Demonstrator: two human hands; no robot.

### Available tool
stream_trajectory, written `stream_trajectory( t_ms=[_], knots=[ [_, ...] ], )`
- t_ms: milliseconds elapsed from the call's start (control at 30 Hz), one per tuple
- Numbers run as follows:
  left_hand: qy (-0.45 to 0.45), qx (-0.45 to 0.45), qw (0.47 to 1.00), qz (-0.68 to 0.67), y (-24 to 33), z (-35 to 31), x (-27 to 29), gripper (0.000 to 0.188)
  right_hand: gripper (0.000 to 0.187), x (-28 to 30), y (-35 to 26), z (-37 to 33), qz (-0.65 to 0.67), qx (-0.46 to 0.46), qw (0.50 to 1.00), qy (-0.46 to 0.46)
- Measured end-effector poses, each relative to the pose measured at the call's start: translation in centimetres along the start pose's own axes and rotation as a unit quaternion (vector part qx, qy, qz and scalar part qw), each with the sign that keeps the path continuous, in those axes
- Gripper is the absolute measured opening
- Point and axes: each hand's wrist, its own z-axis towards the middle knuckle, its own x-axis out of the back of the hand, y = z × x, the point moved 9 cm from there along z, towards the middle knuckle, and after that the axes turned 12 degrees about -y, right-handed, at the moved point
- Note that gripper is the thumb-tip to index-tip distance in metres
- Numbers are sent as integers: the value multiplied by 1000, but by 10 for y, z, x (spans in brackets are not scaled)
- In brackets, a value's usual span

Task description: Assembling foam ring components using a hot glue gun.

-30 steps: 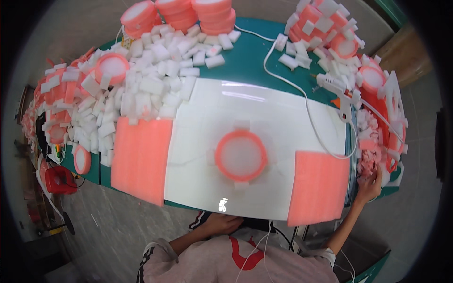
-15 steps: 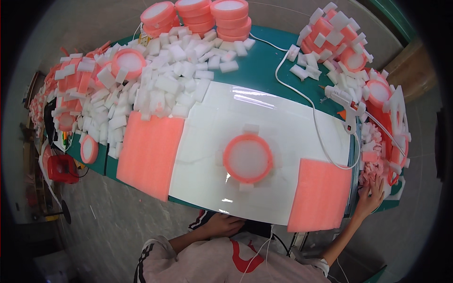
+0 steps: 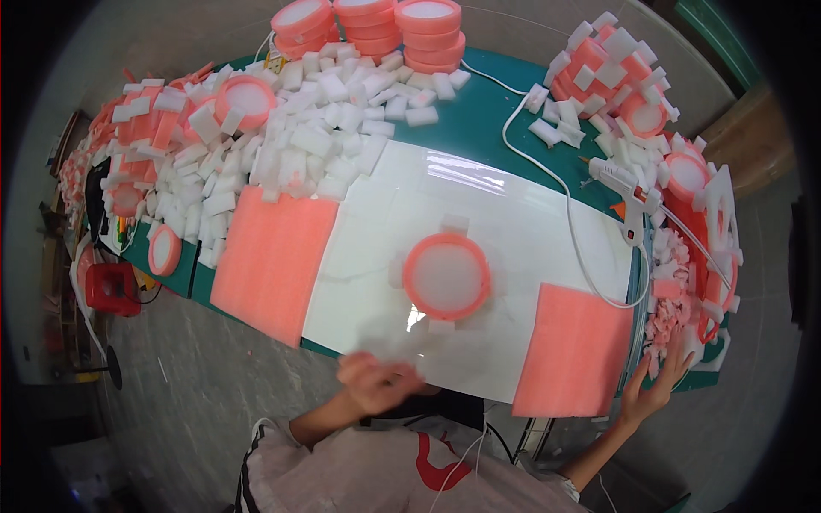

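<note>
My left hand (image 3: 376, 383), smeared by motion, hovers over the front edge of the white board with its fingers half curled. Whether it holds anything I cannot make out. Over at the right end, my right hand (image 3: 654, 392) has its fingers stretched apart beside a heap of pink foam scraps (image 3: 669, 318), touching its near edge. A round pink foam ring with a white centre (image 3: 445, 275) lies mid-board, with small white foam blocks (image 3: 441, 327) set against its rim. Flat pink foam sheets lie to its left (image 3: 274, 265) and right (image 3: 569, 350).
White foam blocks (image 3: 312, 137) are heaped at the back left. Stacks of pink rings (image 3: 430, 38) stand behind them. A white glue gun (image 3: 617, 179) trails its cable over the board's right side. A block-covered pink foam assembly (image 3: 603, 73) stands back right.
My left hand has risen from my lap to above the board's front edge. My right hand has shifted slightly nearer to me along the scrap heap. The whole view has tilted a little.
</note>
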Motion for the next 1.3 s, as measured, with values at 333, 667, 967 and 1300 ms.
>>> stream_trajectory(
  t_ms=[333,667,967,1300],
  knots=[
    [-180,78,972,131,-52,48,-33,26,26,-9,-85,3,416,73,906,-17],
    [-81,-22,981,175,-30,59,-9,11,27,13,-110,26,453,82,883,-94],
    [14,37,906,422,-119,82,73,13,20,7,-102,27,476,15,871,-118],
    [60,148,886,435,-315,159,154,11,20,-7,-90,16,513,-54,852,-91]
  ],
)
